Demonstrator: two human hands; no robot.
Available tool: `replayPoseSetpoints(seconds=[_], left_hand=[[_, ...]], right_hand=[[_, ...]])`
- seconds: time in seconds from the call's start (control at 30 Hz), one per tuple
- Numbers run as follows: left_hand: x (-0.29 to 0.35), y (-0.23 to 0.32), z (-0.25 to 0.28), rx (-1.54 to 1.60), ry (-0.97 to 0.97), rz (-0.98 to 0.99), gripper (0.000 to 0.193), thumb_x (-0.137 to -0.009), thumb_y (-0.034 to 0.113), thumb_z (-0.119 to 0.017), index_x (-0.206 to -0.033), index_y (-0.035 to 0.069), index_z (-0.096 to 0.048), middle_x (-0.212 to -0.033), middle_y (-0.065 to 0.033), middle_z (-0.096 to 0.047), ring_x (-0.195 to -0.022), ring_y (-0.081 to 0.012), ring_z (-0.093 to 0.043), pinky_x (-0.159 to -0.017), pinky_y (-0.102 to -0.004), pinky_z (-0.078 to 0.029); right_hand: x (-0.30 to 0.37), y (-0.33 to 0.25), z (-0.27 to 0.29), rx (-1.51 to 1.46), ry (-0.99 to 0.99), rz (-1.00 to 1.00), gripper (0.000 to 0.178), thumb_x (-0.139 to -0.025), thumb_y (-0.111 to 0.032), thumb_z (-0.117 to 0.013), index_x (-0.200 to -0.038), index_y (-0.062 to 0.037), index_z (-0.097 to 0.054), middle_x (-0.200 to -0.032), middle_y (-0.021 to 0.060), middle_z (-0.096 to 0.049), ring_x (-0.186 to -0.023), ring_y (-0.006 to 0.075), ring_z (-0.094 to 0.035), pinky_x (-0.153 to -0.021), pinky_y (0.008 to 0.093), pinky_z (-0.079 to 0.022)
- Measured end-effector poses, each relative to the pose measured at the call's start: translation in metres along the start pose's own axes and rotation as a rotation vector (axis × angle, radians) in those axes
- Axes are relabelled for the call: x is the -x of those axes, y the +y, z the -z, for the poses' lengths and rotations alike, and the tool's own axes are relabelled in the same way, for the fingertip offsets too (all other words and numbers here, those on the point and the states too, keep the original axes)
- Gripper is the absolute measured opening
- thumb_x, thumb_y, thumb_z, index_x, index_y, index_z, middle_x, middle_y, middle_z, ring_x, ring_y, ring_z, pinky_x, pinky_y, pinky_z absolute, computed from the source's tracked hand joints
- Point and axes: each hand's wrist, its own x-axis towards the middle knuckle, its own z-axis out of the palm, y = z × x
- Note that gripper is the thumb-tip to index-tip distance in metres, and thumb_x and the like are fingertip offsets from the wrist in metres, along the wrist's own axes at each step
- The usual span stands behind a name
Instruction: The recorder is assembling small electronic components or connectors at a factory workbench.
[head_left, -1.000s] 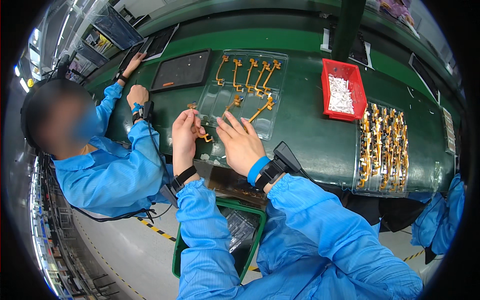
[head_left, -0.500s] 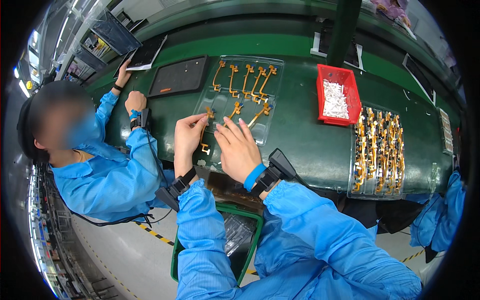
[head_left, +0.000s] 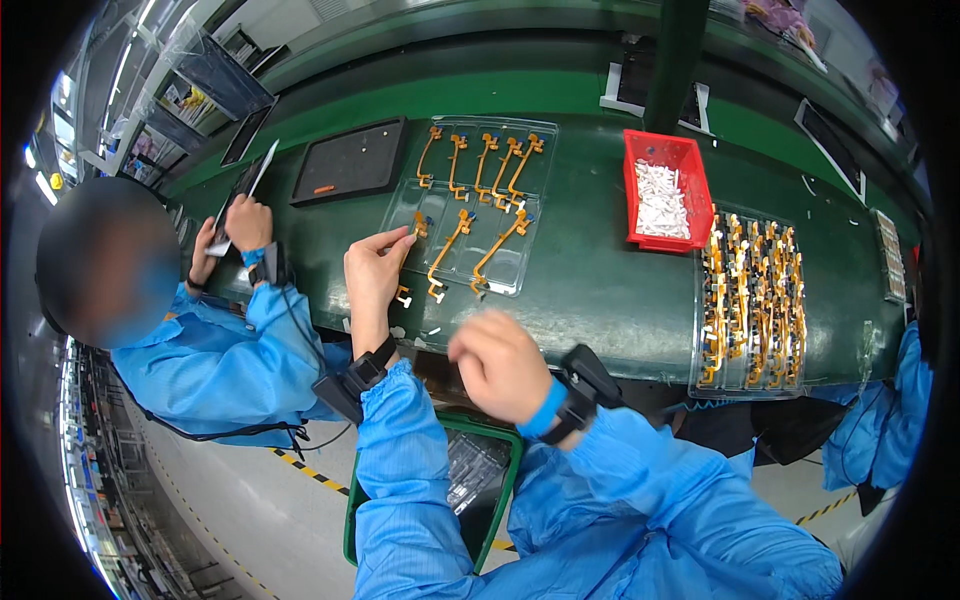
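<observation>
Okay, orange flex strip: skinny orange-gold thing with a wider head up top and a small pale tip at the bottom; the middle's mostly behind fingers.
Strip's spot: near left corner of the clear tray, head over the tray, tip reaching past its near edge.
Left hand: thumb and finger pinched closed on that strip.
Right hand: fingers curled in, kinda blurry, off the tray around the table's near edge. Can't tell if anything's in it.
Other strips: five lined up in the far row, two more in the near row, same look.
Right hand vs half a second ago: it was spread over the near row; now it's pulled back and those two strips show fully. Left hand's pretty much where it was.
Co-worker's hands: a dark panel is between them now, closer in than before.
</observation>
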Motion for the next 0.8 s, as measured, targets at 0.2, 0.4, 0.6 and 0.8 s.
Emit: replayPoseSetpoints(seconds=[0.2, 0.4, 0.6, 0.8], left_hand=[[0.004, -0.008, -0.006, -0.082, 0.051, -0.112, 0.032, -0.093, 0.021, -0.064, -0.118, 0.001, -0.067, -0.099, -0.0139, -0.071, -0.081, -0.0138, -0.063, -0.075, -0.0276, -0.049], [0.064, 0.020, 0.026, 0.276, 0.253, -0.038, 0.031, -0.101, 0.019, -0.053, -0.118, -0.005, -0.062, -0.109, -0.0142, -0.068, -0.096, -0.0167, -0.062, -0.086, -0.0269, -0.047], [0.156, 0.132, 0.018, 0.682, -0.020, -0.118, 0.027, -0.101, 0.018, -0.052, -0.101, -0.006, -0.067, -0.090, -0.0084, -0.068, -0.083, -0.0120, -0.062, -0.077, -0.0237, -0.047], [0.202, 0.186, -0.043, 0.835, -0.062, 0.011, 0.025, -0.100, 0.015, -0.054, -0.095, -0.006, -0.066, -0.087, -0.0082, -0.068, -0.080, -0.0113, -0.063, -0.074, -0.0250, -0.050]], right_hand=[[0.063, -0.021, 0.052, -0.153, -0.339, -0.031, 0.003, -0.075, -0.002, -0.055, -0.076, -0.0048, -0.056, -0.077, 0.0101, -0.055, -0.077, 0.0314, -0.055, -0.072, 0.0410, -0.046], [0.118, -0.024, 0.092, -0.145, -0.467, -0.125, 0.005, -0.077, -0.003, -0.055, -0.081, -0.0044, -0.058, -0.080, 0.0107, -0.057, -0.079, 0.0320, -0.058, -0.072, 0.0415, -0.049], [0.139, -0.047, 0.112, -0.609, -0.422, -0.618, 0.017, -0.092, -0.009, -0.060, -0.108, -0.0023, -0.061, -0.101, 0.0093, -0.066, -0.096, 0.0218, -0.066, -0.081, 0.0355, -0.052], [0.138, -0.071, 0.110, -0.831, -0.242, -0.464, 0.064, -0.088, -0.017, -0.072, -0.141, 0.0008, -0.041, -0.126, 0.0133, -0.059, -0.112, 0.0241, -0.061, -0.094, 0.0355, -0.049]])
